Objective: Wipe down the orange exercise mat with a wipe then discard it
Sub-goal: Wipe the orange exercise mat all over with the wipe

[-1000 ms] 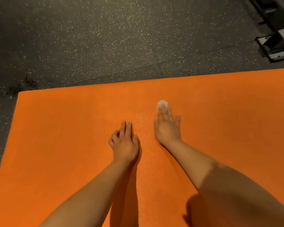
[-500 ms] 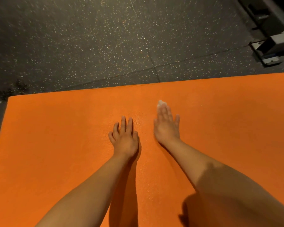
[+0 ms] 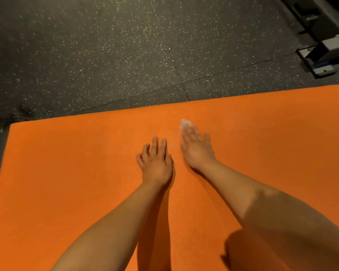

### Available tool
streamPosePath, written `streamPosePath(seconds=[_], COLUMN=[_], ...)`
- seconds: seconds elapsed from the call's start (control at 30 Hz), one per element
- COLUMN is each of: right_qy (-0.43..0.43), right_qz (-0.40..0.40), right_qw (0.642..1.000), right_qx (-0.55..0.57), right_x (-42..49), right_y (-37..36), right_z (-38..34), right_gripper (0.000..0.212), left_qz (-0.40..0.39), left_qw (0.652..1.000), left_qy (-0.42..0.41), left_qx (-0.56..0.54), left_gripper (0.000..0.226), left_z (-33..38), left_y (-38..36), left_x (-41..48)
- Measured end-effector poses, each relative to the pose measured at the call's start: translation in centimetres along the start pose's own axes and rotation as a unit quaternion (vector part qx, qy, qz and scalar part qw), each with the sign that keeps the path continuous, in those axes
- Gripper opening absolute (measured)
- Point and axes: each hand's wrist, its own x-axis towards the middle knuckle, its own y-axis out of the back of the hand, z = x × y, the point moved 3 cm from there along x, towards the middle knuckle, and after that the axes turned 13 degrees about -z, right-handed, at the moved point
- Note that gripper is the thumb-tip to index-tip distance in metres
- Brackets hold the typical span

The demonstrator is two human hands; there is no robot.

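- The orange mat [image 3: 67, 173] fills the lower view; its edges run out of frame at 3, 6 and 9 o'clock.
- The left hand [image 3: 155, 165] rests flat on the mat, fingers loosely spread, holding nothing.
- The right hand [image 3: 196, 147], just beside it at 2 o'clock, presses down with straight fingers that are blurred.
- The wipe [image 3: 184, 123] is mostly hidden under those fingers; a pale tip shows at 12 o'clock.
- On the speckled floor [image 3: 106, 55], grey equipment [image 3: 325, 55] at 2 o'clock is cut off.
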Motion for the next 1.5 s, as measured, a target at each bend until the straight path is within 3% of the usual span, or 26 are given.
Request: streamPosePath(seconds=[0.1, 0.17, 0.3, 0.4, 0.63, 0.7, 0.83, 0.9, 1.07, 1.17, 1.37, 1.5], right_qy=[-0.125, -0.132, 0.035, 0.087, -0.137, -0.106, 0.065, 0.073, -0.155, -0.196, -0.053, -0.006], right_qz=[0.052, 0.050, -0.004, -0.032, 0.062, 0.055, -0.016, 0.001, 0.095, 0.114, 0.071, 0.042], right_qw=[0.988, 0.986, 0.998, 0.996, 0.985, 0.989, 0.997, 0.997, 0.979, 0.965, 0.993, 0.998], right_qx=[0.076, 0.091, 0.043, -0.003, 0.079, 0.084, 0.036, 0.014, 0.089, 0.132, 0.073, 0.047], right_x=[0.2, 0.8, 2.1, 2.5, 3.7, 4.6, 5.6, 5.9, 6.2, 6.8, 9.6, 10.0], right_y=[1.0, 1.1, 0.2, 0.3, 3.5, 3.5, 3.1, 3.3, 5.0, 5.4, 4.5, 3.7], right_z=[2.8, 1.5, -4.1, -3.8, 2.8, 0.4, -4.7, -3.7, 3.9, 3.6, -3.3, -5.4], right_gripper=[0.060, 0.060, 0.058, 0.057, 0.060, 0.061, 0.061, 0.062, 0.060, 0.059, 0.057, 0.057], left_qz=[0.011, 0.024, 0.055, 0.039, 0.044, 0.065, 0.030, 0.009, 0.015, 0.010, -0.003, -0.005], left_qw=[1.000, 1.000, 0.997, 0.999, 0.998, 0.997, 0.999, 0.999, 1.000, 1.000, 0.994, 0.985], left_qy=[0.004, 0.005, 0.028, 0.029, 0.034, 0.023, 0.028, 0.034, 0.024, 0.020, -0.015, -0.049], left_qx=[-0.007, -0.015, -0.051, -0.019, -0.025, -0.026, -0.034, -0.024, -0.011, -0.019, -0.109, -0.163], left_gripper=[0.054, 0.052, 0.055, 0.057, 0.052, 0.051, 0.055, 0.054, 0.054, 0.054, 0.064, 0.073], left_z=[-0.3, -0.3, 0.0, 0.2, -0.2, 0.1, 1.1, 0.8, 0.2, 0.3, -0.9, -1.6], left_y=[0.2, 0.4, 1.3, 1.7, 2.3, 3.2, 3.6, 3.3, 3.2, 3.2, 3.5, 4.0], left_x=[0.2, 0.4, 1.7, 3.1, 4.1, 5.1, 7.2, 7.6, 7.5, 7.6, 7.8, 7.6])
